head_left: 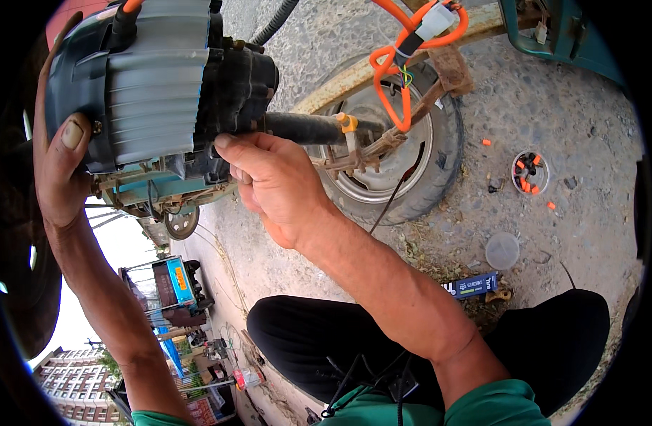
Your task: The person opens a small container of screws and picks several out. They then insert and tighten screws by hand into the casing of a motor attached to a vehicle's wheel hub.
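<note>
A finned grey electric motor (159, 85) with black end covers fills the upper left. My left hand (65, 160) grips its outer end, thumb across the black cover and fingers wrapped round the far side. At the motor's inner end sits a black housing (244, 82), joined to a dark axle tube (305, 128). My right hand (280, 177) is closed in a pinch at the lower edge of that housing. Whatever its fingertips hold is hidden behind the fingers.
An orange cable (409, 106) with a white connector (435, 21) hangs before the wheel (446, 153) and rusty frame. On the ground are a clear tub (515, 183) of small orange and black parts, a round lid (503, 250) and a blue box (478, 285). A parked vehicle (171, 282) stands lower left.
</note>
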### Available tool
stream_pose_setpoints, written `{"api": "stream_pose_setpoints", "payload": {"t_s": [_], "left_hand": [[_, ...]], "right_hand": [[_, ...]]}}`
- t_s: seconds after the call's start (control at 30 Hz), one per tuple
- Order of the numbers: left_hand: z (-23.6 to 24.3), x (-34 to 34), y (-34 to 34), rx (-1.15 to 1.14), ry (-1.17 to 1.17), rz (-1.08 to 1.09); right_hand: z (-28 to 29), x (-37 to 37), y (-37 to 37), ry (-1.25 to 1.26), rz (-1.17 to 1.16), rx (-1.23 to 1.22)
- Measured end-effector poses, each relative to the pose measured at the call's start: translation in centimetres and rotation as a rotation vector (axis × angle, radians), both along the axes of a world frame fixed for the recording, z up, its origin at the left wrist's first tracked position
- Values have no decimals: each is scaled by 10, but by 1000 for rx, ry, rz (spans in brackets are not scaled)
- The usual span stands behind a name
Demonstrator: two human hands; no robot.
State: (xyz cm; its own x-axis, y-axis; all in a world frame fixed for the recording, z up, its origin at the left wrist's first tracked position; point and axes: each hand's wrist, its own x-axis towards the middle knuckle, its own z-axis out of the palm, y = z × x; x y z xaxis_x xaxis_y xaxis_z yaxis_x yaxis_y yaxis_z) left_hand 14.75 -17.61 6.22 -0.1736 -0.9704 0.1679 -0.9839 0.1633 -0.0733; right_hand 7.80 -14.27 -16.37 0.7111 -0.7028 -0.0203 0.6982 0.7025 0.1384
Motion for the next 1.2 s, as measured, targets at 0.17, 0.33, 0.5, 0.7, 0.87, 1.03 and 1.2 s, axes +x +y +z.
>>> {"api": "stream_pose_setpoints", "payload": {"t_s": [0.17,0.33,0.5,0.7,0.87,1.03,1.2], "left_hand": [[-5,-12,-1,-43,71,63],[-5,-15,0,-13,181,94],[-5,-16,3,-5,223,124],[-4,-34,-13,113,178,86],[-7,-42,-16,136,211,122],[-3,-46,-19,177,251,142],[-7,-53,-19,69,226,166]], "right_hand": [[0,0,-1,-23,11,6],[2,-1,-2,-12,19,13],[4,1,1,-16,31,1],[6,-2,-1,3,11,26],[8,-1,-1,74,-6,14],[6,2,2,48,22,20],[8,1,-2,53,23,17]]}}
